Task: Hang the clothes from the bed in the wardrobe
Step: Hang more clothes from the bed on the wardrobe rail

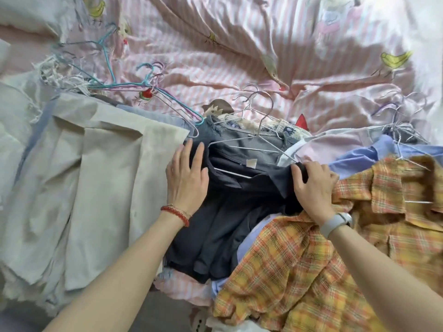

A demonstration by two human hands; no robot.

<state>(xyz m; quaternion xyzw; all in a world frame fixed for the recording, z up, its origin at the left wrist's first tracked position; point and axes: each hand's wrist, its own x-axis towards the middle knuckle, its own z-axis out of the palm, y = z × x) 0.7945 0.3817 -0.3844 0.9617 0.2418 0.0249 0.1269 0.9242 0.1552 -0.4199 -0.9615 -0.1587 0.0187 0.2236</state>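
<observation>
On the bed (239,56), amid piled clothes, the dark shirt (227,212) lies hangered; left hand (187,178) flat on it, right hand (314,185) pinching its shoulder, which should settle squarely over the hanger (242,142) before lifting.

No writing can be read anywhere: the small white tag (251,163) inside the dark shirt (230,212) collar looks blank, and the marks beside the watermelon print (148,94) on the pink striped bedsheet (215,56) are illegible.

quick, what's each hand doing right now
Left hand: open, flat on the dark shirt.
Right hand: fingers curled, gripping the dark shirt's shoulder.
</observation>
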